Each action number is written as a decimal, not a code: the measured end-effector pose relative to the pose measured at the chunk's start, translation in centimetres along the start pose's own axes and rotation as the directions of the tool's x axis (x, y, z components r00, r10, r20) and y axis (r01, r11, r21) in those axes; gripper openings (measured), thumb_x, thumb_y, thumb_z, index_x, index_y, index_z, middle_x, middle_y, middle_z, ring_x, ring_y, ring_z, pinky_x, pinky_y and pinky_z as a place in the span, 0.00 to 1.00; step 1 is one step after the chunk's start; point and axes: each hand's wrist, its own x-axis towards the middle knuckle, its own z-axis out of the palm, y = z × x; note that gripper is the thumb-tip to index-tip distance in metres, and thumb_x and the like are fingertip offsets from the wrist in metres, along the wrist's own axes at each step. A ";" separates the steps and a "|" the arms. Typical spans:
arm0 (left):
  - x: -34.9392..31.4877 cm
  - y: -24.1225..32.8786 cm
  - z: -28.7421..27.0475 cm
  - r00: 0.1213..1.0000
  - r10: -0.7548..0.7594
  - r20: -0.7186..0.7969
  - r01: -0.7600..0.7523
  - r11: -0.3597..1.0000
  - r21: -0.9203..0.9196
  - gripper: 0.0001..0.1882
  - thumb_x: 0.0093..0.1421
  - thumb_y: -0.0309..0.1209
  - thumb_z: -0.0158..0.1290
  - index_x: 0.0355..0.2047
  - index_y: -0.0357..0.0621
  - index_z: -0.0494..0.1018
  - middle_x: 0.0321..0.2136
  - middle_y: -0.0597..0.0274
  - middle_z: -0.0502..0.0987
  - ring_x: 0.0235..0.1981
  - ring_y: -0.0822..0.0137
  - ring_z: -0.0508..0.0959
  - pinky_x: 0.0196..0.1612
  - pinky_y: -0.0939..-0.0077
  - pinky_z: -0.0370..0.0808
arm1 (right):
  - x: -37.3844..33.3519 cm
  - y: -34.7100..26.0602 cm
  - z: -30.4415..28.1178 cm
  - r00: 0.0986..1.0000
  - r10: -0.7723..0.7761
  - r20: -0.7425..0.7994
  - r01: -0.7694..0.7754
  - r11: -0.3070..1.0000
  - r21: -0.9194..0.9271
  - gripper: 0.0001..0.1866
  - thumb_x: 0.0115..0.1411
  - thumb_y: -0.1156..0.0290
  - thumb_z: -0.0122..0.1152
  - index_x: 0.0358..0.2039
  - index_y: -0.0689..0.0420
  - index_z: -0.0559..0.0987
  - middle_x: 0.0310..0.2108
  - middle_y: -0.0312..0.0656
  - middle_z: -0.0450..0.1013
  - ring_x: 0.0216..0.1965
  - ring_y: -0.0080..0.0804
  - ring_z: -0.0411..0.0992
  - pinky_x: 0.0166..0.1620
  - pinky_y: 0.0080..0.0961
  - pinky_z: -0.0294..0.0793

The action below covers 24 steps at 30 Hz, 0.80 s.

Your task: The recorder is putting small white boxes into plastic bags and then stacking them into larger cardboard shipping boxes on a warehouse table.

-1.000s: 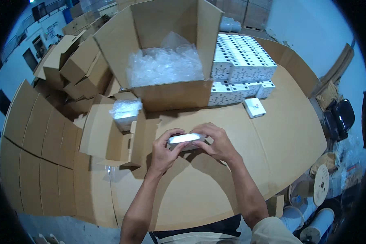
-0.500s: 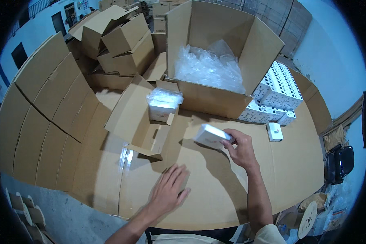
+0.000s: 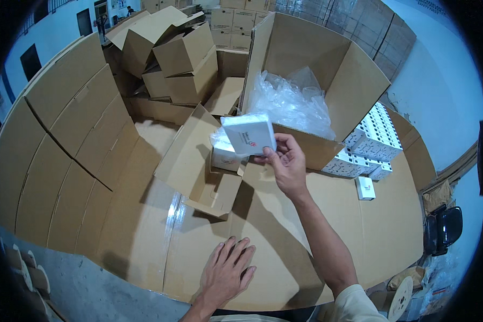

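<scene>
Storeroom stacked with cardboard cartons; the worktop [image 3: 359,236] was a spread of flattened cardboard, carrying a large open carton [image 3: 327,70] of clear plastic bags [image 3: 292,102] at its far edge and rows of small white boxes [image 3: 373,142] at its far right corner. We held a flat white packet [image 3: 249,134] in our right hand [image 3: 287,163], fingers and thumb pinched on its lower right corner, raised above the small open carton [image 3: 204,161] near the worktop's middle, where another white item [image 3: 225,155] lay inside. Our left hand [image 3: 228,271] lay flat and empty, fingers spread, on the cardboard by the near edge, well apart from the packet.
</scene>
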 end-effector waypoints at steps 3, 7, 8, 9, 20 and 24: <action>0.1 -0.1 -0.1 1.000 0.010 -0.014 -0.010 1.000 0.001 0.26 0.62 0.41 0.59 0.58 0.46 0.74 0.61 0.57 0.71 0.64 0.50 0.66 0.66 0.51 0.63 | 0.3 1.0 0.8 0.999 0.028 0.038 -0.030 0.999 0.038 0.13 0.69 0.81 0.56 0.52 0.66 0.69 0.45 0.45 0.75 0.46 0.30 0.78 0.47 0.28 0.85; 0.3 0.0 -0.4 1.000 0.008 -0.007 -0.008 1.000 0.012 0.25 0.63 0.42 0.58 0.57 0.45 0.74 0.60 0.57 0.72 0.63 0.51 0.68 0.65 0.53 0.64 | 0.8 1.3 0.2 0.993 0.016 0.116 0.005 0.985 -0.171 0.14 0.66 0.81 0.60 0.51 0.65 0.73 0.41 0.46 0.78 0.41 0.26 0.78 0.43 0.25 0.83; 0.3 -0.1 -0.3 1.000 0.006 -0.008 -0.006 1.000 0.012 0.25 0.63 0.42 0.58 0.57 0.45 0.74 0.60 0.57 0.72 0.63 0.51 0.68 0.65 0.53 0.64 | 0.9 1.0 -0.1 0.993 0.016 0.118 0.004 0.985 -0.170 0.14 0.66 0.81 0.60 0.51 0.65 0.73 0.41 0.46 0.78 0.41 0.26 0.78 0.43 0.25 0.83; 0.3 -0.1 -0.2 1.000 0.001 -0.004 -0.001 1.000 -0.013 0.25 0.61 0.40 0.60 0.57 0.46 0.74 0.61 0.58 0.71 0.63 0.51 0.67 0.66 0.52 0.64 | 1.0 -0.2 -0.3 0.987 0.041 0.156 0.012 0.945 -0.326 0.16 0.65 0.81 0.61 0.52 0.63 0.73 0.42 0.47 0.78 0.41 0.28 0.79 0.42 0.26 0.82; 0.3 -0.4 -0.2 1.000 -0.014 0.007 0.014 0.999 -0.040 0.26 0.60 0.40 0.61 0.57 0.47 0.75 0.62 0.58 0.71 0.64 0.51 0.66 0.67 0.50 0.63 | 2.3 -2.1 2.3 0.906 -0.030 0.422 0.354 0.599 -0.718 0.18 0.61 0.79 0.62 0.53 0.60 0.77 0.45 0.55 0.77 0.43 0.54 0.78 0.43 0.41 0.81; 0.3 -0.5 -0.1 1.000 -0.011 0.004 0.012 0.999 -0.034 0.25 0.60 0.40 0.61 0.57 0.47 0.75 0.62 0.58 0.71 0.64 0.50 0.66 0.66 0.50 0.63 | 2.2 -1.7 3.4 0.917 -0.022 0.399 0.352 0.517 -0.780 0.16 0.58 0.78 0.64 0.48 0.60 0.77 0.40 0.56 0.75 0.40 0.59 0.76 0.45 0.48 0.78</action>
